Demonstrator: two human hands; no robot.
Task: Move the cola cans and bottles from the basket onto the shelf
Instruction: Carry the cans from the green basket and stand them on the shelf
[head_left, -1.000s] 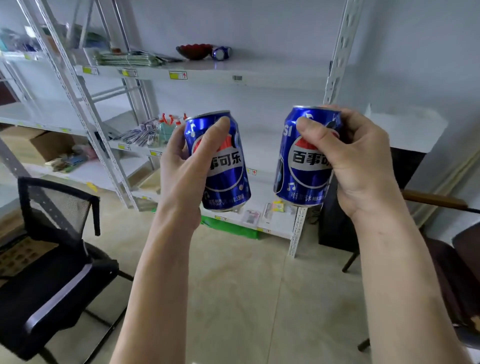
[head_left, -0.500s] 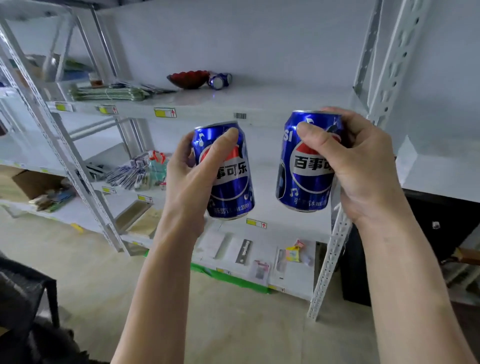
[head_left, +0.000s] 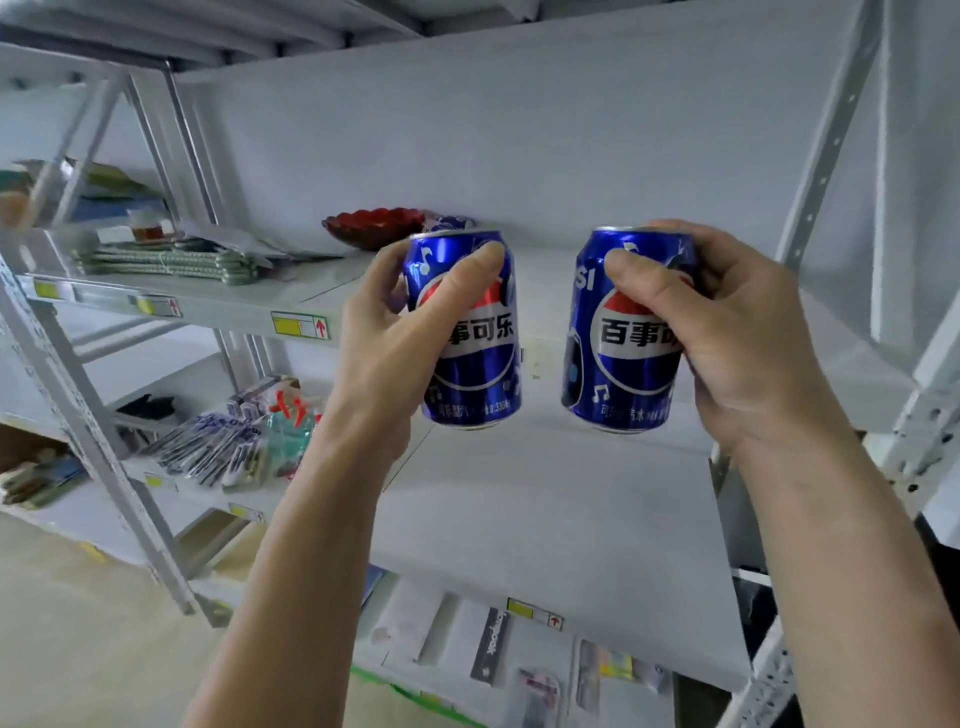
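I hold two blue cola cans upright in the air in front of a white metal shelf unit. My left hand (head_left: 395, 338) grips the left can (head_left: 478, 374), thumb across its front. My right hand (head_left: 737, 332) grips the right can (head_left: 623, 364) from its right side, fingers over the top edge. Both cans hover at the front edge of the upper shelf board (head_left: 545, 270), above the wide bare middle shelf (head_left: 545, 509). The basket is out of view.
A red bowl (head_left: 374, 226) and a small blue object sit at the back of the upper shelf, with folded cloth (head_left: 166, 262) to the left. Packets (head_left: 228, 447) lie on the left middle shelf. Small packets lie on the bottom shelf. A perforated upright (head_left: 821, 156) stands right.
The view has come much closer to the shelves and tilted upward. Both cans, still held the same way, now sit level with the upper shelf edge. The black chair has left the view.
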